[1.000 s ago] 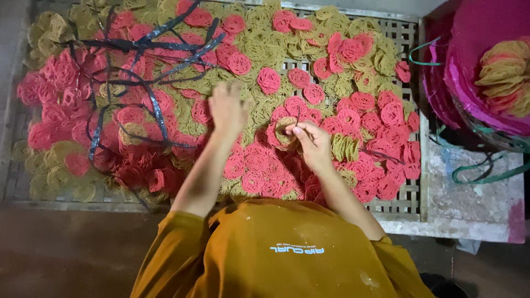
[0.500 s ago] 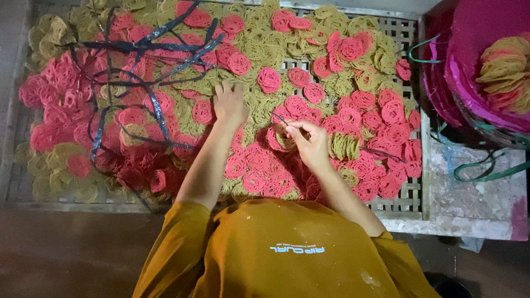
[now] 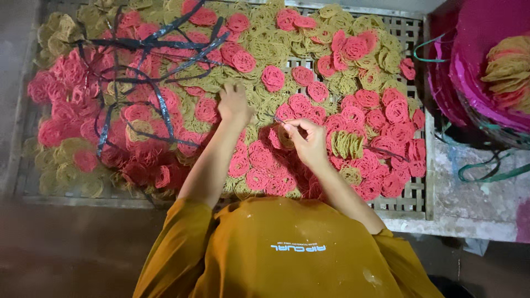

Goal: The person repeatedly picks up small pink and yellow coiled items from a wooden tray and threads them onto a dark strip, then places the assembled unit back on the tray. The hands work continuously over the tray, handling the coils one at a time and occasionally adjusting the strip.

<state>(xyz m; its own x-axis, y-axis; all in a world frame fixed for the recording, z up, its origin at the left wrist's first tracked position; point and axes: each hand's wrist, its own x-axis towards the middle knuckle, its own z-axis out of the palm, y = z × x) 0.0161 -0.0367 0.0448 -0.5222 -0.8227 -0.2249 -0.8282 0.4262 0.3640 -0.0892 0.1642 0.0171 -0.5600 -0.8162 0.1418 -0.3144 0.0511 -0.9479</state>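
Right hand (image 3: 309, 140) fingers pinched on a yellow spiral noodle disc (image 3: 286, 136) mid-rack, left hand (image 3: 234, 105) fingers spread flat on the slatted bamboo drying rack's (image 3: 411, 196) pink spiral discs (image 3: 273, 78).

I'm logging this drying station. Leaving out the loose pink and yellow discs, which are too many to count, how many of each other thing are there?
Hands: 2, left hand resting on the discs, right hand pinching
yellow disc held in the right hand: 1
slatted tray: 1
tangle of dark strips: 1
Total: 5
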